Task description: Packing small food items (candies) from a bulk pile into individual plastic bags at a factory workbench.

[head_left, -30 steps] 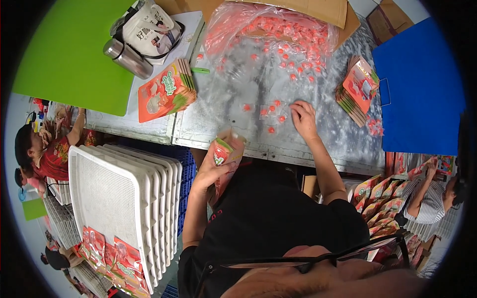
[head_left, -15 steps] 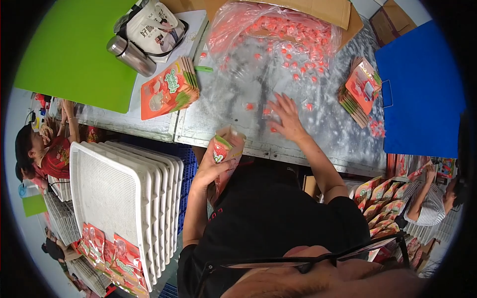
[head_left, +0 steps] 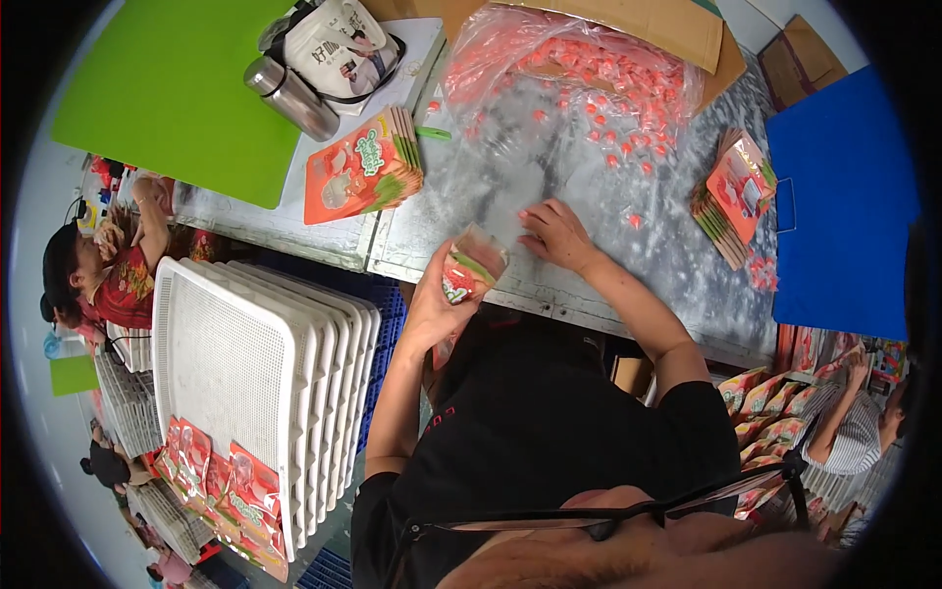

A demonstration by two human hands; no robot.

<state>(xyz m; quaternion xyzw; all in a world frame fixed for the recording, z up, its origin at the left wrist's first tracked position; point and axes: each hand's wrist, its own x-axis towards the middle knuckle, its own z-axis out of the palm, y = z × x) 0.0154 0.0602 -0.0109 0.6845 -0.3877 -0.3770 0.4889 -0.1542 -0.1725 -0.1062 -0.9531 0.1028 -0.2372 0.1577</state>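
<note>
Because the pouch point(head_left: 472, 267) is held at the near lip of the bench point(head_left: 677, 257), anything tipped out could drop past the edge; a tilt of the left hand point(head_left: 436, 312) would be the likely cause. That grip is closed around the pouch, whose mouth looks parted; squeezing harder might pinch it shut or crumple it. The right hand point(head_left: 556, 236) sits at the pouch's two o'clock, curled low over the bench and near the edge, so a hasty sweep could flick small pieces off. From this angle its palm is hidden, so I cannot tell whether that grip holds something.

Counted: one pouch in hand; one lone wrapped red piece point(head_left: 635, 222), about three o'clock from the right hand, where a stray knuckle could send it sliding; two pouch stacks, the left stack point(head_left: 359, 169) at the held pouch's ten o'clock and the right stack point(head_left: 731, 188) between two and three from the right hand, their leaves too tight to number. One open carton point(head_left: 721, 74) stands near one o'clock, its red pieces point(head_left: 628, 79) beyond counting. There is one steel flask point(head_left: 290, 98) and one green-handled tool point(head_left: 433, 133), both toward eleven.
</note>
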